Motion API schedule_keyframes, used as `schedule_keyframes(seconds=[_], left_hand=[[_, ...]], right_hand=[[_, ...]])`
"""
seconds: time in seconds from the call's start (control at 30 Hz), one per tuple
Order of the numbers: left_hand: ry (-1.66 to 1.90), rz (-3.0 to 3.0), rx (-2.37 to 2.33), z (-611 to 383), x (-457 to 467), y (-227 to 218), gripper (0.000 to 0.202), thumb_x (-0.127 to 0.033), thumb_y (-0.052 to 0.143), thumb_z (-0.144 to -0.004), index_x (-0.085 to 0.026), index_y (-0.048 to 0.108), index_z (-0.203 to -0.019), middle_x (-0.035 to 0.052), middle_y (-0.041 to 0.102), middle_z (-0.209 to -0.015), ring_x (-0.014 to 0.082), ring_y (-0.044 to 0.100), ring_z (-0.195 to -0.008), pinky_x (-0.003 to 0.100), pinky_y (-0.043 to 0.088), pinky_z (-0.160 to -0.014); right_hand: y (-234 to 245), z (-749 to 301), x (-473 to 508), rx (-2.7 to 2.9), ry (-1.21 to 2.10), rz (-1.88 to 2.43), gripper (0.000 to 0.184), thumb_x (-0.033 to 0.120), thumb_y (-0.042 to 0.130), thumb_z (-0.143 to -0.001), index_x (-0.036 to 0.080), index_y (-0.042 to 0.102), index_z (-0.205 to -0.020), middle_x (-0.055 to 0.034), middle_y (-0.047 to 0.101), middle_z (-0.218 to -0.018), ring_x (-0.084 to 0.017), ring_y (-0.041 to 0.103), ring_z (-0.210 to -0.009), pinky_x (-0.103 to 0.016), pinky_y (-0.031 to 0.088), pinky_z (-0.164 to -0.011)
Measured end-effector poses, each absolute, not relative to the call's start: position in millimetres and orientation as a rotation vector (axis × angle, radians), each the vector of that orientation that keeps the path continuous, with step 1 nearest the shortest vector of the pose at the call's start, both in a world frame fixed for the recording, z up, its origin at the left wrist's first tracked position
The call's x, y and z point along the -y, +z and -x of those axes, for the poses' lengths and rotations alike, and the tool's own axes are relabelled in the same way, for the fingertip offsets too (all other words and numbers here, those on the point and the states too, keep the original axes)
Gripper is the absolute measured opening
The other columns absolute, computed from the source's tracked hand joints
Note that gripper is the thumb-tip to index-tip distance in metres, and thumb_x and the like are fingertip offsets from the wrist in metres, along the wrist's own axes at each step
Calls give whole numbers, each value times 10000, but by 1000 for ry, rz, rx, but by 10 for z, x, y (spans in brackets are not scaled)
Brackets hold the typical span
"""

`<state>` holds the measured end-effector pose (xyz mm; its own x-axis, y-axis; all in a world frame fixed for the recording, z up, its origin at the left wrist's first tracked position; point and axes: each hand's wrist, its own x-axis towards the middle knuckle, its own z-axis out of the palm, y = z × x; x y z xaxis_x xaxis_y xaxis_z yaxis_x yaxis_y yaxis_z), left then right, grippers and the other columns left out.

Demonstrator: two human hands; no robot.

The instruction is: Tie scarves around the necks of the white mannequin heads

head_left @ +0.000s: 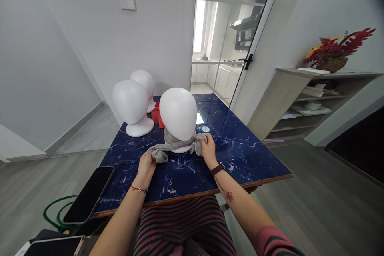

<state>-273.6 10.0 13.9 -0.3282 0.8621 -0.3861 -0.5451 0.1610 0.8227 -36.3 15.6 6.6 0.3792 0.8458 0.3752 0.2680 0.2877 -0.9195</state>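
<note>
Here, left to right about the front white head form (178, 113), two more head forms (130, 102) stand to its left. To its near left, the left hand (146, 165) pinches a gray scarf (174, 145) between thumb and fingers. The scarf lies against the front form's neck, its long axis running crosswise before it, from hand to hand. Right of the form, the right hand (209, 149) pinches the scarf's other side and sits slightly closer to the neck. The form hides whatever passes behind its neck and part of a red cloth (156, 116); some fingertips are lost in the folds.
</note>
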Motion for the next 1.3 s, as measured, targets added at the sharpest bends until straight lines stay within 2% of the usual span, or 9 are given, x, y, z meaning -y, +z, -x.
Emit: schedule_keyframes(seconds=[0.17,0.33,0.43,0.53,0.63,0.77,0.97,1.17,1.3], left_hand=[[1457,-552,-1304,2690,54,182,189,-122,637,-580,-127,622,-768,-2,629,-633,114,552,-542,220,434,-531],[893,-1145,-1091,2536,394,386,359,-288,740,-634,-134,658,-948,52,677,-842,160,600,-753,250,446,-698],[672,-1383,-949,2477,511,468,297,-382,648,-742,-164,689,-940,70,677,-900,189,595,-842,287,440,-789],[790,-1571,-1044,2471,469,436,293,-423,559,-797,-179,719,-825,80,667,-888,202,580,-860,294,432,-803],[1004,-1528,-1224,2470,327,331,287,-416,563,-772,-178,713,-827,83,669,-894,207,588,-829,292,443,-742],[1025,-1473,-1287,2408,174,241,279,-402,605,-717,-150,686,-806,65,669,-765,187,580,-674,289,429,-664],[1197,-1654,-1570,2299,113,244,110,-284,635,-655,-175,620,-651,41,617,-682,180,548,-652,287,397,-657],[1167,-1464,-1430,2213,105,118,113,-272,652,-618,-177,623,-673,48,652,-694,181,579,-617,299,432,-652],[1171,-1317,-1221,2151,90,14,143,-262,616,-627,-164,654,-724,57,679,-747,192,605,-708,295,448,-706]], right_hand=[[85,349,-146,1134,532,1236,214,372,506,-790,170,548,-847,-4,576,-795,-141,509,-735,-248,403,-713],[161,478,78,1266,633,1151,209,329,554,-757,178,524,-898,6,555,-792,-128,501,-705,-230,410,-678],[227,594,357,1293,819,1148,311,339,611,-730,192,498,-979,8,559,-801,-127,510,-687,-229,421,-649],[312,604,725,1428,1123,1149,346,375,626,-745,207,531,-1033,16,568,-762,-115,499,-610,-221,410,-570],[406,467,1066,1757,1295,1167,314,387,618,-772,229,617,-1043,11,602,-748,-112,497,-576,-218,387,-532],[489,230,1192,1917,1217,1219,223,382,600,-793,233,686,-935,-16,660,-846,-144,586,-683,-235,433,-613],[429,138,596,1341,620,1475,370,496,515,-819,171,641,-944,-73,676,-865,-134,580,-525,-255,429,-544],[157,494,170,1584,765,1372,362,472,516,-811,163,602,-642,-1,571,-580,-111,471,-497,-224,329,-499],[29,679,230,1773,911,1132,271,381,579,-778,168,554,-613,43,481,-541,-87,404,-515,-202,293,-501]])
